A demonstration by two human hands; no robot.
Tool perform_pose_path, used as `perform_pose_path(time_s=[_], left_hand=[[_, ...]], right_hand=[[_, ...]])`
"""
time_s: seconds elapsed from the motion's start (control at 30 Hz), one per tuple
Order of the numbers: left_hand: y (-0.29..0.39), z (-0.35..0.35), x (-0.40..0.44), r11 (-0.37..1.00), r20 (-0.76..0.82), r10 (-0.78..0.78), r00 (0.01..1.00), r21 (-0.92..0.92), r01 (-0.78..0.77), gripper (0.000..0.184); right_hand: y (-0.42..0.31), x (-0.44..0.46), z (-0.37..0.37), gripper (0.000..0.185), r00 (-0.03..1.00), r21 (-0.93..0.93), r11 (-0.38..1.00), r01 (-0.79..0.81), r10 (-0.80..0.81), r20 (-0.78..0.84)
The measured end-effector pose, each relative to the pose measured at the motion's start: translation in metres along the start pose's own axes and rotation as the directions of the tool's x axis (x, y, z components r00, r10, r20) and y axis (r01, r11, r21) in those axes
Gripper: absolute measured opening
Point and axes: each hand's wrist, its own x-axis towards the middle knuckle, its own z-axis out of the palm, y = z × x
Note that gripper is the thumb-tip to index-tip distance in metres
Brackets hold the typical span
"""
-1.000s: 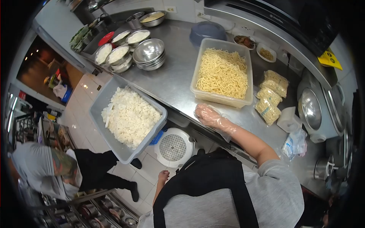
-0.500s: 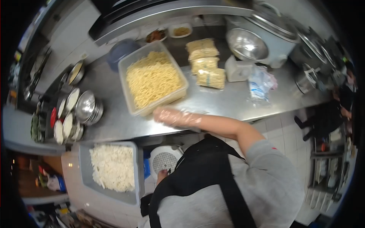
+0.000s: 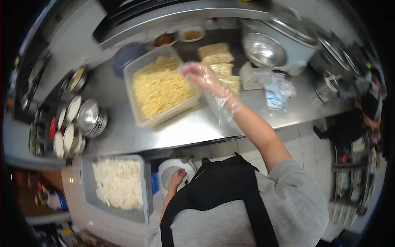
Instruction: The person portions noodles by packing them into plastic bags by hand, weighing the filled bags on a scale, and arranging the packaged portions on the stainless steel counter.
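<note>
My right hand (image 3: 203, 80), in a clear plastic glove, is raised over the right rim of a translucent tub of yellow noodles (image 3: 160, 88). Its fingers are bent and blurred, and I cannot tell whether they hold anything. Bagged noodle packs (image 3: 216, 53) lie just beyond it, partly hidden by the hand. My left hand (image 3: 178, 176) is bare and low in front of my apron, above a white perforated stool (image 3: 168, 178), with its fingers curled and nothing visible in them. Left of the stool is a grey bin of white rice (image 3: 119, 183).
Stacked steel bowls (image 3: 90, 117) and rice-filled bowls (image 3: 74, 108) stand at the counter's left. A blue-grey lid (image 3: 128, 57), two small dishes, a steel bowl (image 3: 264, 50) and a plastic bag (image 3: 276, 94) are on the counter. A person (image 3: 372, 103) stands at far right.
My right hand has risen from the counter's front edge to the tub's right side. The view has swung to the right. My left hand shows more fully over the stool.
</note>
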Motion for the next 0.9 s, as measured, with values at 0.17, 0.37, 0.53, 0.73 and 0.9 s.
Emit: perform_pose_path(time_s=[0.17,0.37,0.53,0.73,0.9], left_hand=[[0.072,0.017,0.019,0.999,0.247,-0.035,0.968,-0.008,0.038,0.042],[0.295,0.08,-0.005,0.912,0.67,0.313,0.674,-0.015,-0.409,0.038],[0.442,0.183,0.011,0.655,0.642,0.586,0.493,-0.017,-0.756,0.042],[0.509,0.316,0.073,0.042,0.236,0.964,0.12,0.312,-0.949,0.059],[0.508,0.343,0.09,0.047,0.216,0.954,0.206,0.573,-0.818,0.061]], right_hand=[[-0.016,-0.134,-0.077,0.016,0.9,0.079,0.9,-0.429,0.434,-0.048],[-0.081,-0.276,-0.173,0.015,0.632,-0.061,0.795,-0.603,0.429,-0.646],[-0.14,-0.361,-0.215,0.017,0.453,-0.001,0.863,-0.506,0.264,-0.852],[-0.178,-0.417,-0.225,0.014,0.307,0.017,0.828,-0.56,0.227,-0.924],[-0.21,-0.466,-0.223,0.019,0.332,-0.104,0.691,-0.715,0.205,-0.921]])
